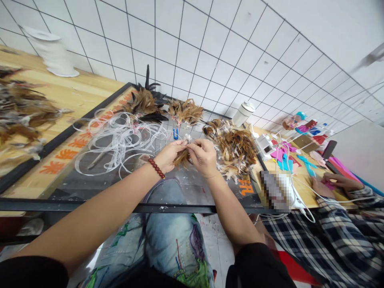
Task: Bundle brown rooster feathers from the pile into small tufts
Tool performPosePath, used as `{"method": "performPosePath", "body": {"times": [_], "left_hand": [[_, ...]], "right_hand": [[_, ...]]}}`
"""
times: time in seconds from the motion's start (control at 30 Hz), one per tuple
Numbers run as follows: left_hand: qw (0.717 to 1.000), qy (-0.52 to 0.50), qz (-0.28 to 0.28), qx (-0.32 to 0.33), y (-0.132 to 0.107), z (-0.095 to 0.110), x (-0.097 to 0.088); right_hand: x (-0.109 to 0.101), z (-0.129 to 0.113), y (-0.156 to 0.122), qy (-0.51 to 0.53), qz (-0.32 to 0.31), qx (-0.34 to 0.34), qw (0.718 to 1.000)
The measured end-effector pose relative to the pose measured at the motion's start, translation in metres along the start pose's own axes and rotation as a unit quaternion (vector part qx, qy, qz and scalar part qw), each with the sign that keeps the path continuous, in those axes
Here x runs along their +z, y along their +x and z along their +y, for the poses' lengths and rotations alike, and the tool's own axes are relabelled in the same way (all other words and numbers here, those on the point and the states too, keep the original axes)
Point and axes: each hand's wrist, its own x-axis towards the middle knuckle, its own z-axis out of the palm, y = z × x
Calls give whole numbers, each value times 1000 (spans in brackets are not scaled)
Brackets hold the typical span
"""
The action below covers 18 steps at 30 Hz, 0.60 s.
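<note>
My left hand [170,155] and my right hand [204,157] meet over a glass tabletop [90,180], both pinched on a small bunch of brown feathers [181,159]. A red bead bracelet [156,168] circles my left wrist. Just right of my hands lies a loose pile of brown and white feathers [234,148]. Beyond my hands stand two tied feather bundles [144,104] [186,112]. A tangle of clear plastic strips [120,140] lies to the left.
A white spool [52,54] stands at the back left on a wooden table [75,90], with more feathers [21,112] at the far left. At the right, another person in a plaid sleeve [345,236] works among coloured paper pieces [288,158], white cables and a white cup [243,113].
</note>
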Motion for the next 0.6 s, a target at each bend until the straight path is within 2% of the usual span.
{"method": "performPosePath", "body": {"times": [0.1, 0.3, 0.37, 0.47, 0.6], "left_hand": [[1000, -10, -13, -2, 0, 2, -1], [999, -13, -40, -30, 1, 3, -2], [1000, -10, -18, -23, 2, 2, -2], [999, 4, 37, 27, 3, 1, -2], [992, 62, 77, 72, 4, -2, -3]], "right_hand": [[1, 2, 0, -27, -1, -8, 1000], [-2, -3, 3, 0, -1, 1, 1000], [-3, -4, 4, 11, -1, 2, 1000], [-5, -6, 5, 41, -16, 1, 999], [-2, -1, 7, 137, 17, 73, 988]]}}
